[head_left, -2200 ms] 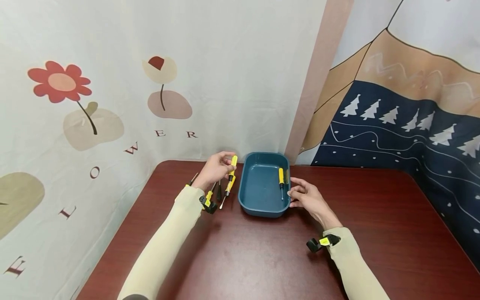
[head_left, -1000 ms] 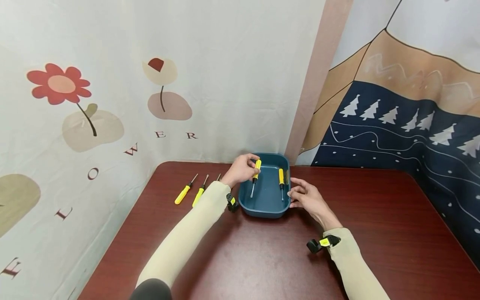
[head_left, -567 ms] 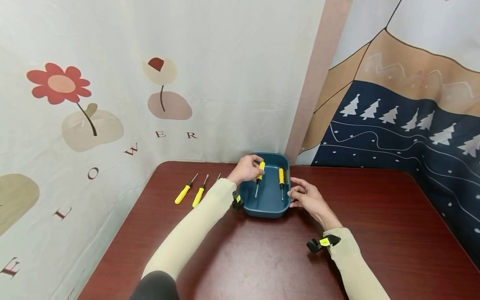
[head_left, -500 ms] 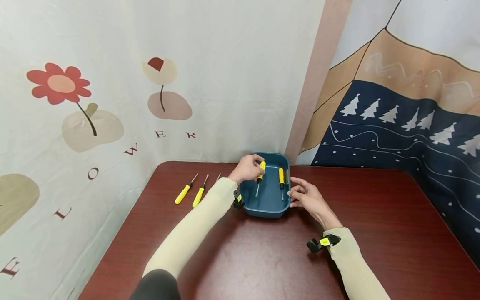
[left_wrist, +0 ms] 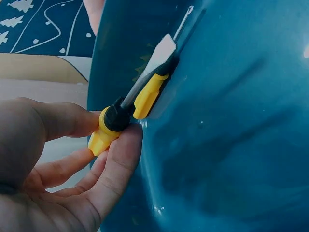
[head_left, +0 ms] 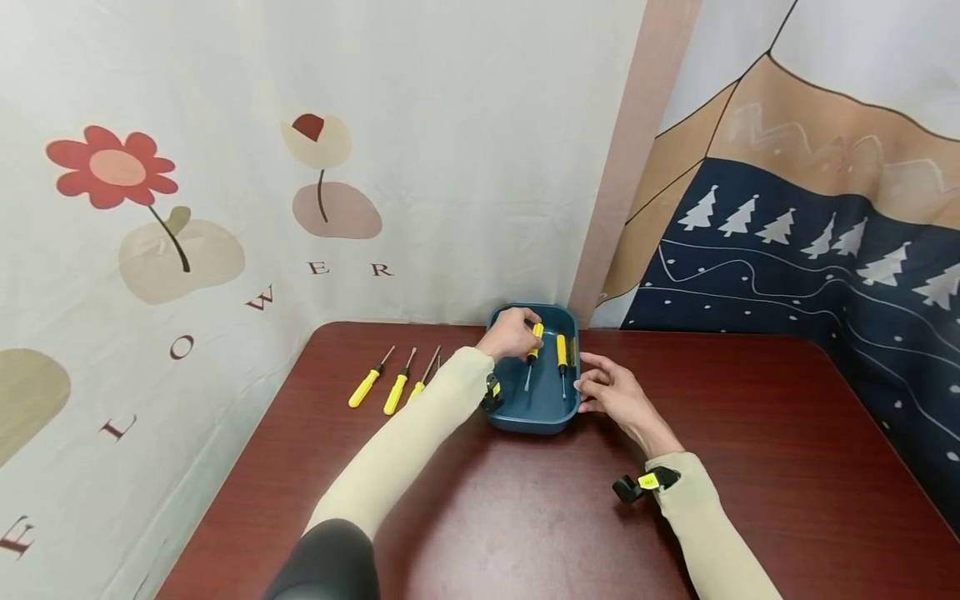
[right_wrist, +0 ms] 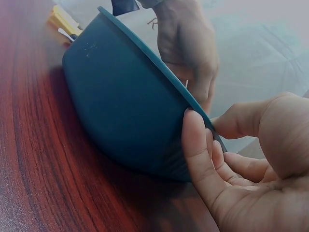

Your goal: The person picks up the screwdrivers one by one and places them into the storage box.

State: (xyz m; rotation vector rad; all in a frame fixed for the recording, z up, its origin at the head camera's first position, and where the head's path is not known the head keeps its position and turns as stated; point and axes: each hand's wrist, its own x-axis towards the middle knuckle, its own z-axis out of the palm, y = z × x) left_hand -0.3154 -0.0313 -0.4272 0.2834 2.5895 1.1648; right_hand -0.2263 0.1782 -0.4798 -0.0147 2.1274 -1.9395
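Observation:
My left hand [head_left: 510, 333] is over the blue plastic tub [head_left: 534, 427], pinching a screwdriver [head_left: 535, 342] by its yellow handle. In the left wrist view, thumb and fingertips grip this screwdriver [left_wrist: 116, 117] just below its black collar, and its flat metal blade points away from the palm. A second yellow-handled screwdriver [head_left: 562, 353] lies in the tub along the right wall. My right hand [head_left: 615, 393] holds the tub's right side. Seen from the right wrist, thumb and fingers pinch the rim of the tub [right_wrist: 120, 96].
Left of the tub, several yellow-handled screwdrivers lie side by side on the dark red wooden table [head_left: 495, 517], among them a leftmost screwdriver [head_left: 365, 388] and a neighbouring screwdriver [head_left: 397, 392]. A printed curtain [head_left: 465, 167] hangs right behind the table's back edge.
Carrying the screwdriver, my left hand has moved right, from above the table beside the tub to over the tub's inside. My right hand has stayed at the rim.

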